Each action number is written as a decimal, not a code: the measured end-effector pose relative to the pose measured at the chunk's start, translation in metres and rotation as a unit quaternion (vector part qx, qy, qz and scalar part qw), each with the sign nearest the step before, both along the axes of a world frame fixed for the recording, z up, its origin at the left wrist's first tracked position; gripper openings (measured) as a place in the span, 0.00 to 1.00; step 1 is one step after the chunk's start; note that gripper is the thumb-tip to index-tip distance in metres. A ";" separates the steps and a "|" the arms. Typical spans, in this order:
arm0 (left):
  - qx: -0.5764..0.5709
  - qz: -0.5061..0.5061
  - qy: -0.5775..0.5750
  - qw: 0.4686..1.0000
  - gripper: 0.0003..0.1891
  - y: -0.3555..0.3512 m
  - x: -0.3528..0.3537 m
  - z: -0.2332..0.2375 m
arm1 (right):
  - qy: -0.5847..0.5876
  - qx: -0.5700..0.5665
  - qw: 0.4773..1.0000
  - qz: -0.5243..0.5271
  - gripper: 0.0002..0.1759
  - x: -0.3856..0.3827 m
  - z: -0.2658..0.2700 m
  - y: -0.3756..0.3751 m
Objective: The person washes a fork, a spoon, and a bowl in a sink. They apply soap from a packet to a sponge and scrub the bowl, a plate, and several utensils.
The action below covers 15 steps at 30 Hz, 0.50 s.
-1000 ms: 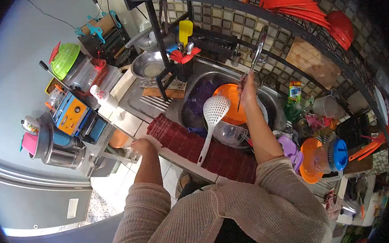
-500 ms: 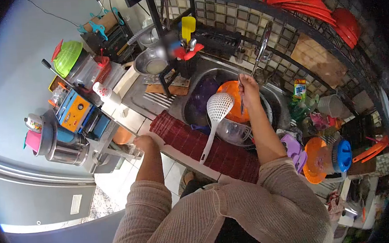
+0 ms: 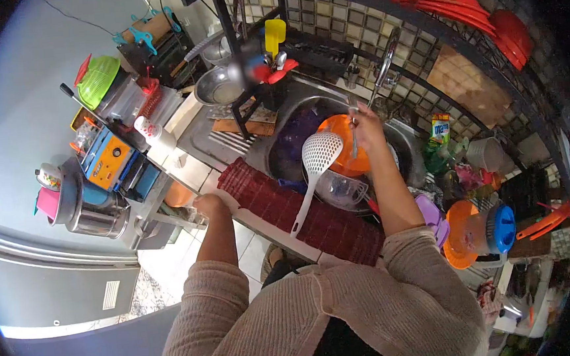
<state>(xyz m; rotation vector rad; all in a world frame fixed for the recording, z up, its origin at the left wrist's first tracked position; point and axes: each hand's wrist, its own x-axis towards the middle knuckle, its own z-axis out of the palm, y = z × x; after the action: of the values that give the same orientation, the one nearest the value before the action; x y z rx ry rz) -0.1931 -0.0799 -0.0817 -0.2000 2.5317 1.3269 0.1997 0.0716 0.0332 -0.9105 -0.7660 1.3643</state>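
My right hand (image 3: 367, 127) is closed on a thin metal utensil (image 3: 354, 145) above the sink (image 3: 273, 153); its exact kind is too small to tell. Below it sits an orange bowl (image 3: 345, 137) among other dishes. A white slotted skimmer (image 3: 322, 154) lies with its head over the sink and its handle across the dark red cloth (image 3: 267, 202). Near the counter's front edge is my left hand (image 3: 210, 205), beside the cloth's left end; its fingers are mostly hidden, and nothing is seen in it.
A metal bowl (image 3: 218, 87) and a utensil holder (image 3: 275, 94) stand behind the sink's left side. White cups (image 3: 151, 131) are at the left. On the right are an orange plate (image 3: 457, 229), a blue-lidded container (image 3: 500, 228) and a lilac item (image 3: 432, 219). A black rack arches overhead.
My right hand has shifted slightly down and to the right, and the utensil in it has changed angle. My left hand has barely moved.
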 end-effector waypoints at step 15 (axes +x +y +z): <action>0.033 -0.086 0.344 0.934 0.17 -0.007 0.043 0.052 | -0.012 -0.090 0.996 0.026 0.23 0.007 -0.003 0.000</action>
<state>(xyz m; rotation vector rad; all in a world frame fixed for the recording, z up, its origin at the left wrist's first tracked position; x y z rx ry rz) -0.1500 -0.0864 -0.0297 0.5927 2.9389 1.6119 0.2062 0.0717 0.0299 -1.0555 -0.6956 1.4883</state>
